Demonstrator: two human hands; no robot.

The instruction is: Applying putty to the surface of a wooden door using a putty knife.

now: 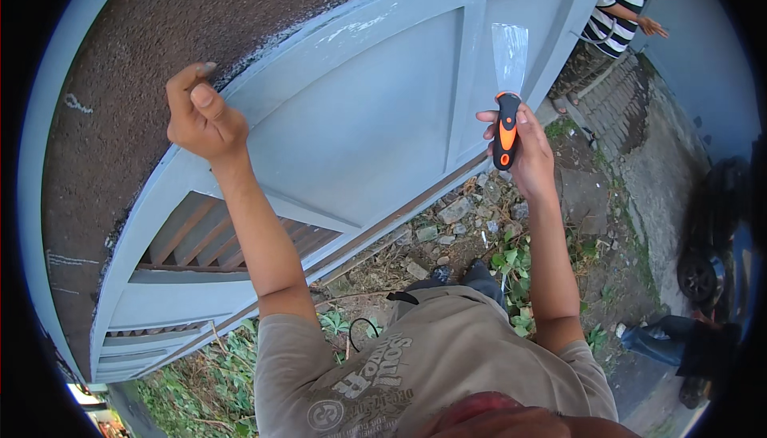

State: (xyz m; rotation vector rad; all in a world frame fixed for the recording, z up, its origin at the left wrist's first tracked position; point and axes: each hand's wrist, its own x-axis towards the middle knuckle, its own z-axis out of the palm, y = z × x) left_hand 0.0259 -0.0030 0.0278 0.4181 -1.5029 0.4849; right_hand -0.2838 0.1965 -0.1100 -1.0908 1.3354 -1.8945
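A scraper point(508, 78) is gripped in the right hand point(523, 146), blade flat on the grey gate point(359, 118). The left hand point(200, 114), loosely curled and empty, is rested on the gate's top edge. Scraping looks underway; firm, even strokes are probably needed.

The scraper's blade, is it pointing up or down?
Up: the right hand grips the scraper by its orange-black handle, blade above, against the grey gate.
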